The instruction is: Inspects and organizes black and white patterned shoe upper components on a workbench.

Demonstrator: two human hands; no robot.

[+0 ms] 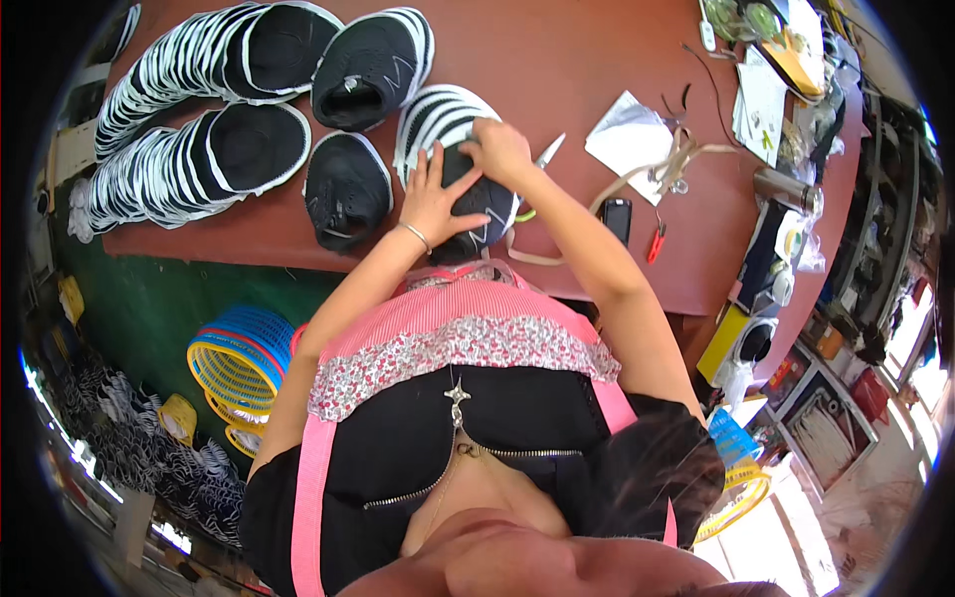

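Note:
A black shoe upper with white zigzag stitching (481, 233) lies in front of me at the table's near edge. My left hand (434, 204) rests on it with fingers spread. My right hand (500, 154) bends its fingers closely together on the upper's black part; their tips are partly hidden. Beyond both hands sits a stack of white-edged uppers (448, 111). A pointed metal blade (551, 149) sticks out beside my right wrist; whether that hand touches it I cannot tell. To the left of my left hand is another black upper (347, 189).
Two long rows of nested uppers (179, 70) fill the table's far left, beside a black upper (370, 75). On the right lie white papers (631, 139), a phone (616, 221), a red-handled tool (657, 242) and a metal flask (786, 189). Plastic baskets (234, 363) stand below left.

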